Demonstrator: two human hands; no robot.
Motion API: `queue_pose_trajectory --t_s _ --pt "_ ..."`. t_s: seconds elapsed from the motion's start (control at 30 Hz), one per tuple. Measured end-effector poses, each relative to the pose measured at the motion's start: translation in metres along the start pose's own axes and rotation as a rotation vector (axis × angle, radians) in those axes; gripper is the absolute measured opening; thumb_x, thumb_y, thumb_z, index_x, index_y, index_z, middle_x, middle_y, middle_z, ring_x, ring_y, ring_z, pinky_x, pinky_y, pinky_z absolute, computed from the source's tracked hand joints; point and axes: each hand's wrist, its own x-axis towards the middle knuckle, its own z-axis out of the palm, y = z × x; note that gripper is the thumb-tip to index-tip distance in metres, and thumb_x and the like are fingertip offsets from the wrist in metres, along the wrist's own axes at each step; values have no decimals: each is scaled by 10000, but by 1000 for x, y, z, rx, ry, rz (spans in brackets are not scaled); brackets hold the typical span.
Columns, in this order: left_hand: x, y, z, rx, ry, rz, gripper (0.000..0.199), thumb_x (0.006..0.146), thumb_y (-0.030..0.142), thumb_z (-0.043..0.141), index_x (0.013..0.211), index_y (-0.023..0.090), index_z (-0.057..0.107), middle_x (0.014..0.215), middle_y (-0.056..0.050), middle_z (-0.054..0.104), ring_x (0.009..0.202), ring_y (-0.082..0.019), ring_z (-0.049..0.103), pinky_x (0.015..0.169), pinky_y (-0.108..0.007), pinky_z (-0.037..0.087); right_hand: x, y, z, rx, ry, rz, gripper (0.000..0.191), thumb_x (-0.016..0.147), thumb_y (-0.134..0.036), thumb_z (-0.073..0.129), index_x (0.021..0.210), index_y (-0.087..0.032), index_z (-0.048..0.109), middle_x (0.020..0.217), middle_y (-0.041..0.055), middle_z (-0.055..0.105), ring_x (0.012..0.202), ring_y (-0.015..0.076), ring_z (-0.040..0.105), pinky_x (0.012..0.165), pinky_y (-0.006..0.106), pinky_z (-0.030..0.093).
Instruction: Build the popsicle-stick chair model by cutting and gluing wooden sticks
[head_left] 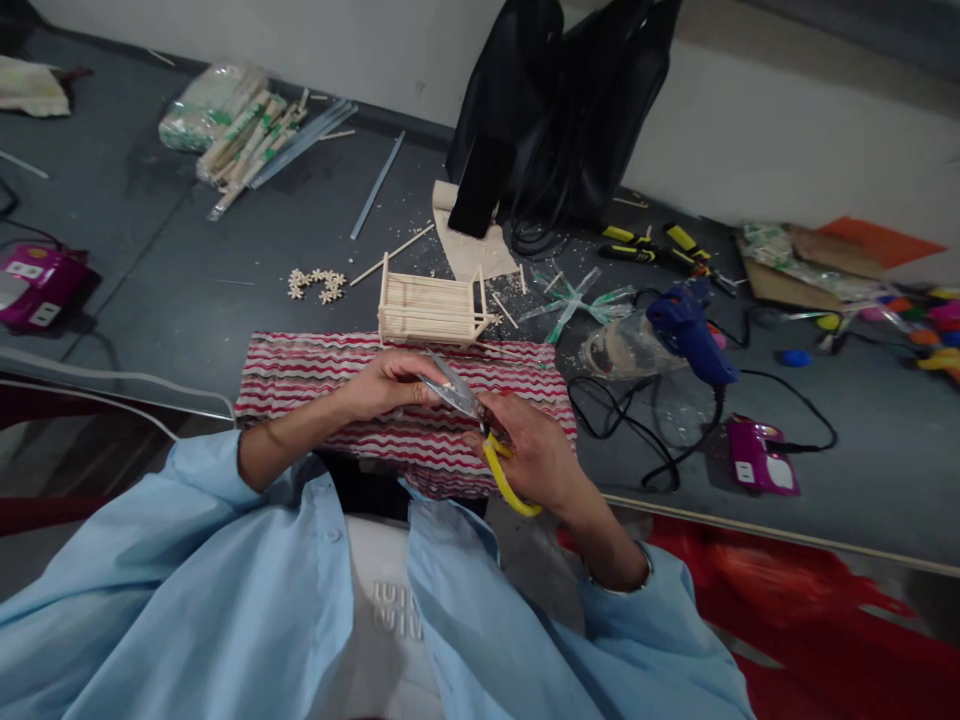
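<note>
My right hand (529, 450) is wrapped round the yellow handles of a pair of scissors (457, 395), whose grey blades point up and to the left. At the blades, my left hand (394, 385) is closed in a pinch; a small pale bit shows by its fingertips, too small to name. Both hands are over a red-and-white striped cloth (300, 375) at the table's front edge. Just beyond them stands a small model built of thin wooden sticks (431, 310), with slatted sides and corner posts.
Small flower-shaped wooden pieces (315, 284) lie left of the model. Bundled sticks (244, 145), a phone (482, 188) and a black bag (562, 100) are at the back. To the right are yellow-and-black pliers (630, 245), a blue glue gun (694, 335) and a purple power box (761, 458) with loose cables.
</note>
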Motion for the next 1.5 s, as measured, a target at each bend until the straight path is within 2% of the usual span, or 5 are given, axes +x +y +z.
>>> queue_pose_trajectory --t_s 0.27,0.6,0.83,1.2,1.5 --pt "1 3 0 51 -21 9 298 683 434 835 784 156 792 769 -71 756 682 -144 689 658 -223 562 0 -1 1 51 -24 20 370 909 -315 570 1246 -165 551 1018 116 671 910 251 622 796 371 504" --pt "0 4 2 -2 19 -41 312 617 426 876 771 166 797 796 -65 771 727 -148 703 713 -224 563 6 -5 -1 -37 39 -37 404 927 -407 562 1234 -146 538 949 108 621 854 251 579 757 367 481" --pt "-2 -2 -1 -9 11 -70 300 631 394 874 784 151 788 793 -60 765 700 -134 687 695 -221 549 4 -5 -6 -1 20 -43 438 920 -393 578 1269 -135 518 978 113 584 875 244 563 768 364 488" --pt "-1 1 -1 53 35 -56 403 590 517 865 713 146 770 756 -76 753 695 -157 688 705 -253 552 3 -10 -8 -32 38 -11 429 900 -356 595 1289 -194 512 1037 122 590 951 272 567 804 389 493" --pt "0 4 1 59 10 -58 380 612 498 859 740 149 783 789 -78 764 738 -162 700 754 -254 554 4 -9 -6 -36 32 -15 400 917 -377 573 1254 -167 524 1000 120 598 905 258 569 778 370 494"
